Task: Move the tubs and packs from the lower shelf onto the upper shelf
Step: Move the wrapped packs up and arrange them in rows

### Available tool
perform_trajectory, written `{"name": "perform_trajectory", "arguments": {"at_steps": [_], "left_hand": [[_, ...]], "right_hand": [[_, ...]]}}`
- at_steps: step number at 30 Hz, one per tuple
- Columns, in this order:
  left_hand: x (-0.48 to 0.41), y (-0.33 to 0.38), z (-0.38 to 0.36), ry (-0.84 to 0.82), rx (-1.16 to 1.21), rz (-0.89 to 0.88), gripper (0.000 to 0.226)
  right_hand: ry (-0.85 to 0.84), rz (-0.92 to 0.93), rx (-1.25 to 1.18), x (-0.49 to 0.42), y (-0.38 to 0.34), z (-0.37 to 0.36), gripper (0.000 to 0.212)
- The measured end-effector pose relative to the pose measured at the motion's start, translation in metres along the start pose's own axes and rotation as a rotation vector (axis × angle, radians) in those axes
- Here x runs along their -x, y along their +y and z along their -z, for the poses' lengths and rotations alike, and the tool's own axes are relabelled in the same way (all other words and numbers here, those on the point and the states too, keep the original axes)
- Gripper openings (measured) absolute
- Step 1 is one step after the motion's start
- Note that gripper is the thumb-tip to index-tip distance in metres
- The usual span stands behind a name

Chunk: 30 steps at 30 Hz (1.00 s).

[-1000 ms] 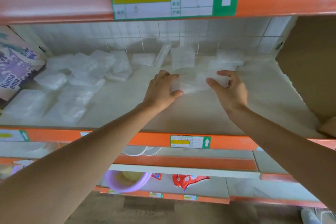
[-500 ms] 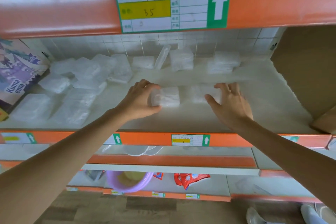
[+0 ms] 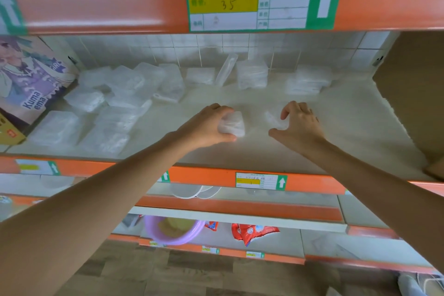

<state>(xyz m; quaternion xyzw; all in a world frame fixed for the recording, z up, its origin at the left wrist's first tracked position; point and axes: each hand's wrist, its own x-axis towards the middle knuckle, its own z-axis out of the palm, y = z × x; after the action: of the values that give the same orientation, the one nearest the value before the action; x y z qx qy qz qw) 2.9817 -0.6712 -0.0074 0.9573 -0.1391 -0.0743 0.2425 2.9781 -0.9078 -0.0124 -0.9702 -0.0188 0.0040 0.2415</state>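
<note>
Left hand (image 3: pixel 209 125) clamped on a small clear tub (image 3: pixel 233 125): thumb under the near edge, fingers curled over the far edge. Tub lies mid-shelf at the hand's 3 o'clock, long axis roughly 9 to 3; resting on the shelf board (image 3: pixel 264 151) or just off it, cannot tell. Right hand (image 3: pixel 302 125) clawed, thumb spread toward 8 o'clock. A blurred clear pack (image 3: pixel 274 118) sits in that span at its 9 o'clock; held or only bracketed, cannot tell. Tub and pack near, apart. Left hand has the surer hold. Other tubs (image 3: pixel 125 94) heaped at 10 o'clock. Orange beam (image 3: pixel 96 0) overhangs at 12: judge any lift must first draw out toward 6
</note>
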Motion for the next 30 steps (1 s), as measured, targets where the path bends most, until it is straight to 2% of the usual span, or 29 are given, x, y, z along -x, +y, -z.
{"name": "perform_trajectory", "arguments": {"at_steps": [5,11,20,30], "left_hand": [[0.017,-0.013,0.006,0.022,0.041,0.012,0.078],[0.049,-0.023,0.02,0.097,0.057,0.042,0.075],[0.126,-0.025,0.069,0.121,-0.018,-0.088,0.069],[0.212,-0.009,0.161,0.153,-0.206,-0.222,0.064]], "right_hand": [[0.031,-0.021,0.043,0.0,-0.012,0.001,0.033],[-0.03,0.031,-0.154,0.033,-0.026,0.002,0.043],[-0.06,0.222,-0.148,0.107,-0.089,0.031,0.043],[0.004,0.311,-0.065,0.178,-0.179,0.084,0.041]]}}
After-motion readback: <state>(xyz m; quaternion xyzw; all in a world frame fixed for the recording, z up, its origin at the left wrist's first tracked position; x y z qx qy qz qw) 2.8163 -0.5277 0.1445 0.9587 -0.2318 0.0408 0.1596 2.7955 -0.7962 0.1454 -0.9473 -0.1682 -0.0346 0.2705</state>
